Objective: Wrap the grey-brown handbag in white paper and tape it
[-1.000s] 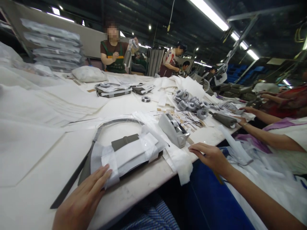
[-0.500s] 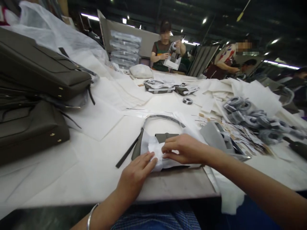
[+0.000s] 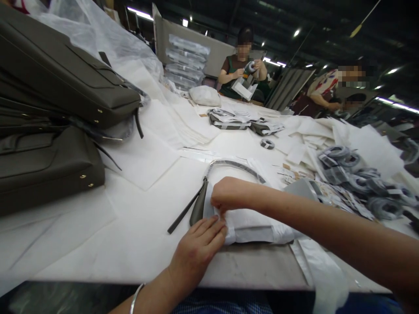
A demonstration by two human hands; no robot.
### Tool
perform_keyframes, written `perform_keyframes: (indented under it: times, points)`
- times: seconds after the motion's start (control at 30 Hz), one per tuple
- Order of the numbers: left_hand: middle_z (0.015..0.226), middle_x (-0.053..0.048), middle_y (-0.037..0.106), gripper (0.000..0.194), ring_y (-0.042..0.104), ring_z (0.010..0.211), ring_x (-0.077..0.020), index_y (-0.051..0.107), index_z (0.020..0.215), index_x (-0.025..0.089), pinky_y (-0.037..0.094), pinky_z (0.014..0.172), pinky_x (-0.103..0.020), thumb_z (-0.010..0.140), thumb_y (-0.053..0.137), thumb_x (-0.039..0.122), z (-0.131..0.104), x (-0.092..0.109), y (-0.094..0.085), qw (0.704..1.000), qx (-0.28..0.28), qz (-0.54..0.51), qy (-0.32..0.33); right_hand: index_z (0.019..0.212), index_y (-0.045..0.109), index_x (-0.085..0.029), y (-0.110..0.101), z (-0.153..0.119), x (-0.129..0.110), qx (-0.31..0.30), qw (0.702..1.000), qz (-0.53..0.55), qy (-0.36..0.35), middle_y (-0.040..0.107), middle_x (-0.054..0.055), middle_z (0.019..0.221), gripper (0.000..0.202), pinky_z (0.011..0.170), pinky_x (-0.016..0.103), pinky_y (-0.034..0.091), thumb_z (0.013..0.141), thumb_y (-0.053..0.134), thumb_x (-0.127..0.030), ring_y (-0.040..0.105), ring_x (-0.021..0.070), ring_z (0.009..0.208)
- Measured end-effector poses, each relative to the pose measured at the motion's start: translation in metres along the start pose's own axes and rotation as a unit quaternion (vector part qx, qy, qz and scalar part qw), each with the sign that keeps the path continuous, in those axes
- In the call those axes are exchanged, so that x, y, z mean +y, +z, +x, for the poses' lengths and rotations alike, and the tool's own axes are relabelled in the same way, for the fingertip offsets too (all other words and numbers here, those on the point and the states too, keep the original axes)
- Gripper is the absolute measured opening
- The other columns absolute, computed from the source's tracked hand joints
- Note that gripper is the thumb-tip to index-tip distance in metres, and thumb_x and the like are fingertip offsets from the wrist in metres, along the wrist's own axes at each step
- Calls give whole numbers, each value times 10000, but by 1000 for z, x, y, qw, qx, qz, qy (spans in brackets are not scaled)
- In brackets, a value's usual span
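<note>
In front of me on the table lies a small dark olive handbag (image 3: 198,208), mostly covered by white wrapping paper (image 3: 250,222). Its curved handle (image 3: 234,163) arches away from me in a clear wrap, and a dark strap (image 3: 183,212) trails off to the left. My left hand (image 3: 199,244) lies flat on the paper near the bag's lower left, fingers stretched out. Just above it, my right hand (image 3: 225,195) is closed with fingertips pinched down at the paper; the wrist hides part of the bag. A strip of white paper (image 3: 327,270) hangs over the table's front edge.
Large dark handbags (image 3: 59,144) are stacked on the left. Wrapped rolls (image 3: 356,174) and loose white sheets (image 3: 330,135) crowd the right. Partly wrapped bags (image 3: 229,120) lie farther back. Across the table, a person (image 3: 242,69) holds a roll and a white piece; another person works at right.
My right hand has moved left across the bag, and its fingers have closed downward beside my left hand. The left hand stays flat on the paper. The whole view has shifted slightly.
</note>
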State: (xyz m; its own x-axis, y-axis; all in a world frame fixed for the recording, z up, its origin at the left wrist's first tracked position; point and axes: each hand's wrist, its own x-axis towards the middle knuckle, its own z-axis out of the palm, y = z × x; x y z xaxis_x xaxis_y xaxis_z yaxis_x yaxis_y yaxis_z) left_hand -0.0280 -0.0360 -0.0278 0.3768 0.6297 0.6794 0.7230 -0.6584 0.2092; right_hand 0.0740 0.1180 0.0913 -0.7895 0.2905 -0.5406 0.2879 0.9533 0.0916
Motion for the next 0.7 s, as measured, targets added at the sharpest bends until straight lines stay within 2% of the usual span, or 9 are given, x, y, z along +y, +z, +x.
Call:
perform_keyframes:
  times: [0.13, 0.27, 0.4, 0.47, 0.53, 0.6, 0.67, 0.7]
  points:
    - [1256, -90, 682, 330, 623, 1182, -245, 636, 1204, 137, 575, 939, -408, 1024, 360, 144, -2, 0, 2, 1000, 7, 3, -7, 769, 809, -245, 2, 10, 13, -10, 999, -4, -39, 735, 34, 661, 165, 552, 299, 300, 736, 790, -406, 607, 189, 597]
    - [1261, -91, 680, 327, 625, 1181, -244, 640, 1197, 139, 579, 930, -399, 1023, 364, 144, -2, 1, 3, 1000, 4, 5, -12, 746, 781, -248, 17, 11, 36, 37, 997, 42, -59, 707, 14, 637, 281, 535, 285, 245, 782, 726, -522, 552, 153, 566]
    - [1258, -76, 684, 337, 637, 1167, -245, 636, 1202, 143, 588, 925, -403, 1024, 349, 132, -2, 0, 4, 1000, 10, 4, -12, 757, 740, -215, 36, 15, 61, 96, 987, 124, -17, 707, 4, 696, 359, 539, 261, 257, 701, 777, -568, 543, 139, 596]
    - [1256, -83, 685, 337, 637, 1172, -248, 631, 1215, 142, 591, 925, -404, 1022, 356, 127, -2, 0, 4, 1000, 10, 5, -8, 777, 737, -211, 44, 18, 75, 108, 973, 204, 14, 709, -9, 714, 358, 557, 248, 297, 649, 825, -533, 555, 138, 617]
    - [1256, -92, 684, 322, 629, 1189, -252, 632, 1220, 142, 589, 941, -408, 1015, 384, 124, -3, 0, 4, 1000, 9, 6, -3, 789, 744, -195, 51, 15, 86, 119, 955, 265, 55, 718, 1, 729, 316, 592, 245, 350, 673, 823, -478, 587, 151, 652]
    - [1251, -98, 685, 300, 616, 1212, -254, 638, 1214, 143, 582, 963, -410, 1003, 425, 119, -3, 0, 4, 1000, 13, 7, -2, 879, 759, -165, 57, 6, 91, 140, 942, 289, 99, 749, 49, 818, 297, 652, 259, 410, 779, 740, -444, 634, 183, 728]
    - [1250, -95, 687, 287, 604, 1231, -253, 642, 1205, 145, 576, 978, -402, 995, 448, 114, -3, 1, 4, 1000, 20, 8, -4, 1112, 724, -144, 62, -7, 85, 161, 930, 305, 125, 762, 95, 968, 406, 730, 282, 460, 891, 600, -461, 672, 210, 832]
    - [1253, -90, 686, 286, 601, 1234, -252, 643, 1204, 146, 573, 984, -397, 994, 452, 112, -3, 1, 4, 1000, 23, 9, -4, 1259, 657, -155, 64, -14, 77, 164, 925, 318, 126, 756, 99, 1048, 490, 772, 290, 477, 915, 555, -489, 683, 215, 888]
